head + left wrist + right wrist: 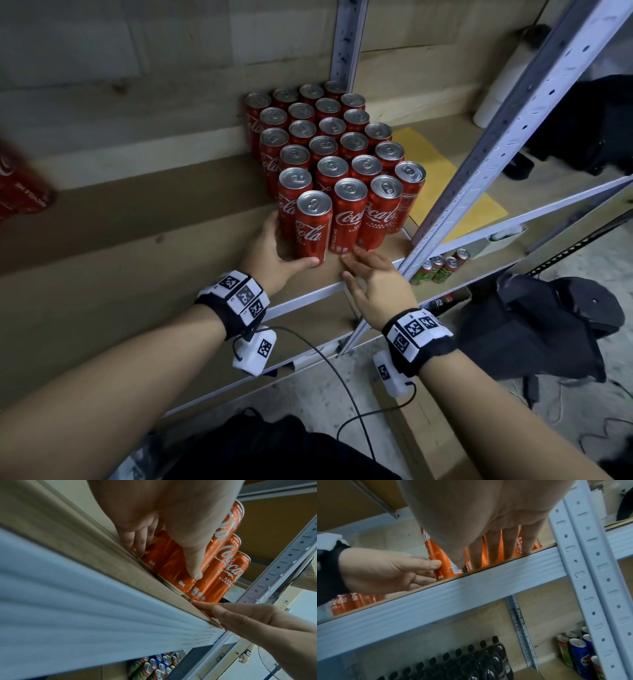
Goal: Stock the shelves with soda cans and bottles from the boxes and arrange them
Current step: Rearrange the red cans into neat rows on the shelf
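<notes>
With my left hand (270,251) gripping the upright front can (313,228) and my right hand (375,274) flat-fingered just beside it, the block of cans (329,147) lies straight ahead.

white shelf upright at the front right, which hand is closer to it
Right. The right hand lies flat on the shelf edge just beside the white shelf upright; the left hand, gripping the front Coca-Cola can, sits farther left.
</notes>
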